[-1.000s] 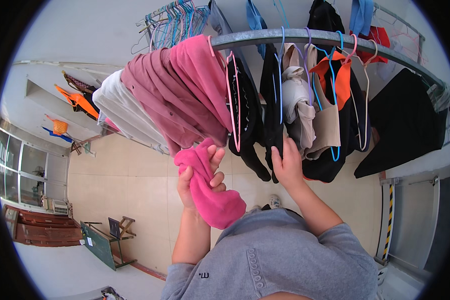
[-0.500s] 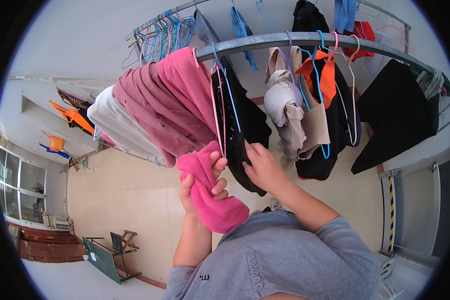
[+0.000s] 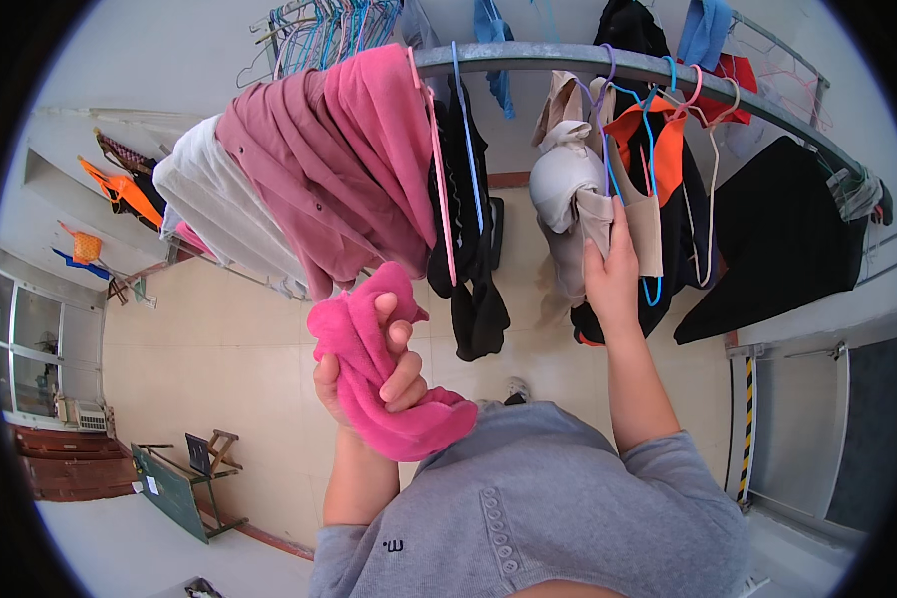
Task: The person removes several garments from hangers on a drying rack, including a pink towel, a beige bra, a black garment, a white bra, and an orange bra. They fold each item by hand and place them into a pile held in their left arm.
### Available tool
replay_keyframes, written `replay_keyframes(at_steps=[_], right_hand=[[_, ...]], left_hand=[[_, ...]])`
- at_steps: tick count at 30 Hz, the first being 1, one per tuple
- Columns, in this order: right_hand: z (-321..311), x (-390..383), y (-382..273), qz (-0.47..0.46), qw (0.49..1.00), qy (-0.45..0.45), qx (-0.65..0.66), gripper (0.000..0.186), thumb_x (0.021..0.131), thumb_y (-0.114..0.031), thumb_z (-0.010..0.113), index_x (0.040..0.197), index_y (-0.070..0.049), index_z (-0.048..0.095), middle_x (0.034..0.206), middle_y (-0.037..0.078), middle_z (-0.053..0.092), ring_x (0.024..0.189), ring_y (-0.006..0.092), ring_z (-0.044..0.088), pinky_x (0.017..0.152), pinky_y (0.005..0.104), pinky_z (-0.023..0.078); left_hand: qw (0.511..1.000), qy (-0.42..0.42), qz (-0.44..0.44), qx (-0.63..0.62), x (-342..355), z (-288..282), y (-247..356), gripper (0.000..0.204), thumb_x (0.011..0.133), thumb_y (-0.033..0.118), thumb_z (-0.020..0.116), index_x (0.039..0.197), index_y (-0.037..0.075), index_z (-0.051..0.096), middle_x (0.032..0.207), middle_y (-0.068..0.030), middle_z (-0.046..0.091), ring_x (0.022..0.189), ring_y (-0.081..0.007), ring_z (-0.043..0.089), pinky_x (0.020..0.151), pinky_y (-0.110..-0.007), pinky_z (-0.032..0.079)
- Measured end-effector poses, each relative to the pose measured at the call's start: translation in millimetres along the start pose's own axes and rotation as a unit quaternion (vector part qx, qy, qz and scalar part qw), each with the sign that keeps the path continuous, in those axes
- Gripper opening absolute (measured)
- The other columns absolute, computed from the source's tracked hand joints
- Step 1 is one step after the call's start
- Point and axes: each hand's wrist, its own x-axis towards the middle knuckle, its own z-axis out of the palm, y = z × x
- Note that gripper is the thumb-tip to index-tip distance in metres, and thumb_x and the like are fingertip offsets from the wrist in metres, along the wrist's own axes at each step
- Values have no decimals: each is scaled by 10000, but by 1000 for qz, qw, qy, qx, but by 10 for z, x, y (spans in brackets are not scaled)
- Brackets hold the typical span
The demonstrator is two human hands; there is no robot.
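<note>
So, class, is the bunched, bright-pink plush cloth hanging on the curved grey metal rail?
No, the bunched, bright-pink plush cloth is gripped in the person's left hand, apart from the curved grey metal rail.

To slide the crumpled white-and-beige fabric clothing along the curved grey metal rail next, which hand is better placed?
Probably the right hand: it is at the clothing, apparently touching it. The left hand grips a bright pink, soft cloth and sits farther left.

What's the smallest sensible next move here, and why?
I'd probably ease the beige garment slightly rightward along the metal rail with the right hand: its fingers are at that garment's edge, while the left hand is taken up gripping the bunched pink cloth.
</note>
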Motion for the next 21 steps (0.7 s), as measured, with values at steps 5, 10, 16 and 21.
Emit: replay_keyframes(at_steps=[5, 10, 16, 21], right_hand=[[16, -51, 163, 49, 980, 2, 193, 467, 948, -15, 492, 1407, 39, 428, 1340, 140, 546, 1229, 204, 529, 1058, 312, 388], [104, -233, 180, 40, 960, 46, 274, 570, 880, -60, 648, 1401, 31, 434, 1358, 140, 522, 1249, 228, 507, 1074, 335, 369], [691, -739, 1462, 178, 969, -85, 146, 514, 806, -125, 689, 1256, 52, 513, 1168, 190, 622, 1065, 220, 599, 927, 336, 457], [990, -681, 2082, 269, 937, -134, 175, 457, 828, -181, 604, 1231, 30, 557, 1065, 184, 672, 1046, 274, 626, 917, 358, 467]], left_hand=[[999, 19, 28, -2, -112, 16, 19, 773, 938, 381, 599, 1517, 20, 238, 1337, -151, 513, 747, -170, 540, 576, -264, 435], [999, 22, 33, -5, -132, 13, 26, 772, 936, 380, 600, 1520, 23, 241, 1331, -149, 518, 744, -167, 539, 572, -258, 442], [999, 26, 32, -6, -143, 7, 36, 765, 936, 388, 597, 1520, 30, 257, 1339, -142, 518, 738, -153, 534, 569, -252, 447], [998, 51, 30, 7, -122, 72, 45, 751, 936, 402, 596, 1514, 41, 278, 1316, -134, 537, 726, -143, 534, 580, -247, 463]])
